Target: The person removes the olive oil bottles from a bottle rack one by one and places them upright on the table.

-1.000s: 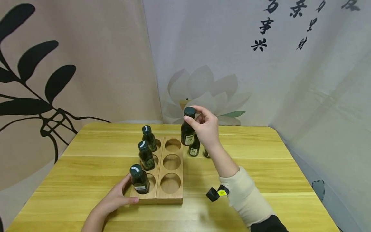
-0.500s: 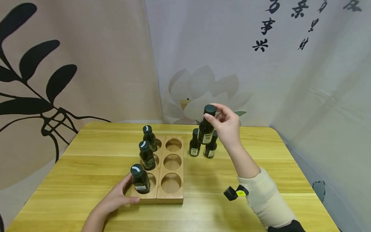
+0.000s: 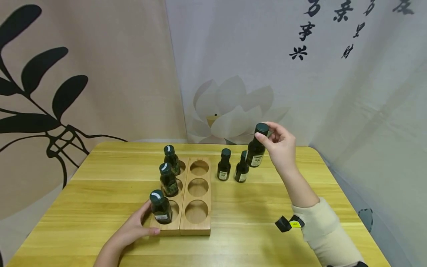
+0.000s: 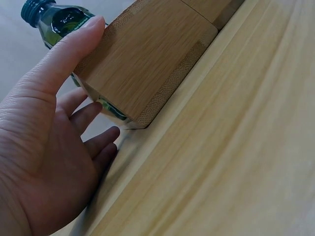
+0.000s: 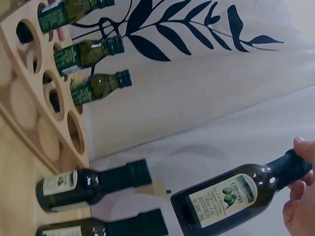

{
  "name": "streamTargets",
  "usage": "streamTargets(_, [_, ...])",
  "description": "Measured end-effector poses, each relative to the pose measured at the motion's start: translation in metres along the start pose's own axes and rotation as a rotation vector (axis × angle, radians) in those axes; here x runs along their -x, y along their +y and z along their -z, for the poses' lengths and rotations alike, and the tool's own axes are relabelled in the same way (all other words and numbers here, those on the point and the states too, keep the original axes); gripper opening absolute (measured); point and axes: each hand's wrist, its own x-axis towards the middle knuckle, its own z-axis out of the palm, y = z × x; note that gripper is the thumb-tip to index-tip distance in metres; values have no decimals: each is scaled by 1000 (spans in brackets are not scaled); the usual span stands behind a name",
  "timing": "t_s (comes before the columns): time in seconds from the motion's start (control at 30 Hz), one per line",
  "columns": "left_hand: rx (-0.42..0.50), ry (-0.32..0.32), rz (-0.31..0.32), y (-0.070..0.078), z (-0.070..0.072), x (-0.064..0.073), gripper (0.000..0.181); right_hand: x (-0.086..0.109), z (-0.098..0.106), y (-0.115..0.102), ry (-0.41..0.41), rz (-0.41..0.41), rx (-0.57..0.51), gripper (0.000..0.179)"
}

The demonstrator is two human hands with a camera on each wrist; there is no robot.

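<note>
My right hand (image 3: 282, 150) pinches a dark olive oil bottle (image 3: 255, 152) by its capped neck, holding it slightly tilted in the air at the table's far right-middle. In the right wrist view its label (image 5: 229, 199) shows green olives. My left hand (image 3: 135, 224) rests at the near-left corner of a wooden bottle rack (image 3: 195, 228). Its thumb (image 4: 81, 42) lies straight along the front, and its loose fingers are at the left side. Three bottles stand in the rack's left column: near (image 3: 161, 209), middle (image 3: 168, 183) and far (image 3: 171, 161). Three round holes on the right hold nothing.
Two more dark bottles, the left one (image 3: 224, 167) and the right one (image 3: 241, 171), stand upright on the wooden table (image 3: 253, 237) right of the rack. A printed cloth backdrop (image 3: 233, 55) hangs behind the table. A small black camera (image 3: 283, 224) is strapped to the right wrist.
My right hand has carried its bottle to the right, from beside the rack's far end, past the two standing bottles. The left hand and rack have stayed in place.
</note>
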Motion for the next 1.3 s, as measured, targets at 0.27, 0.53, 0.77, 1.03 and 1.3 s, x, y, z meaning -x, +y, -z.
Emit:
streamTargets(0.27, [4, -9, 6, -1, 0, 0, 107, 3, 16, 8, 31, -54, 29, 31])
streamTargets(0.53, [4, -6, 7, -1, 1, 1, 107, 7, 22, -1, 38, -69, 46, 27])
streamTargets(0.77, [-2, 1, -8, -1, 0, 2, 106, 11, 23, 10, 52, -94, 105, 27])
streamTargets(1.03, [-16, 10, -17, -3, 0, 1, 106, 18, 22, 34, 65, -151, 147, 30])
streamTargets(1.3, [-7, 4, -13, -4, 0, 0, 106, 26, 24, 90, 81, -227, 116, 33])
